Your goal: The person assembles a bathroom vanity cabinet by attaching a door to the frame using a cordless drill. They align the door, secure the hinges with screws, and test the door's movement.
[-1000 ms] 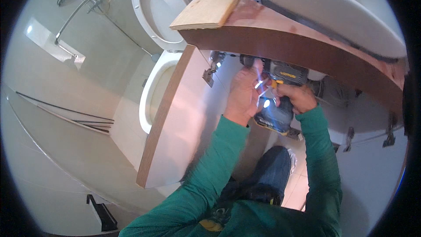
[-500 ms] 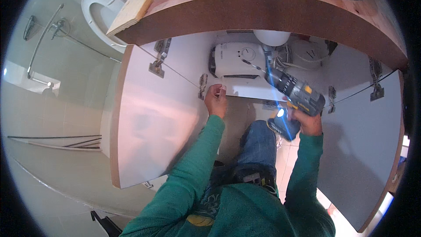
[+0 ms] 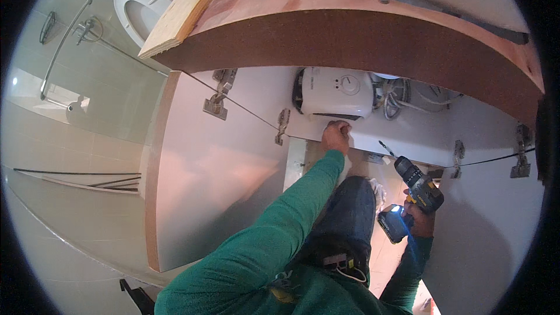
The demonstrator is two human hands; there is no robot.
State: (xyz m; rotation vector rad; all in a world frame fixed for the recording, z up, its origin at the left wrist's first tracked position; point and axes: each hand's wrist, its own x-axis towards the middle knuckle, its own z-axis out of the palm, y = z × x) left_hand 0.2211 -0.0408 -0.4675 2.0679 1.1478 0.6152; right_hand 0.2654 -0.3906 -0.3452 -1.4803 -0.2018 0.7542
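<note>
In my right hand (image 3: pixel 421 221) is a black and yellow cordless drill (image 3: pixel 421 188), gripped by its handle. A bit (image 3: pixel 387 148) in its chuck points up and left, clear of any surface, and its lamp is lit. My left hand (image 3: pixel 336 135) is at the front of the white cabinet floor (image 3: pixel 408 141), below a white water heater (image 3: pixel 337 91). Its fingers are pinched together, and whatever may be between them cannot be made out.
Two white cabinet doors stand wide: a left door (image 3: pixel 216 169) and a right door (image 3: pixel 490 216), both on metal hinges. A curved brown front panel (image 3: pixel 350 38) spans above. Coiled hoses (image 3: pixel 398 100) lie beside the heater. A toilet (image 3: pixel 143 9) is at the upper left.
My right hand has drawn the drill down and back, away from the heater. The left hand has shifted right along the cabinet's front edge. The head view has tilted slightly.
</note>
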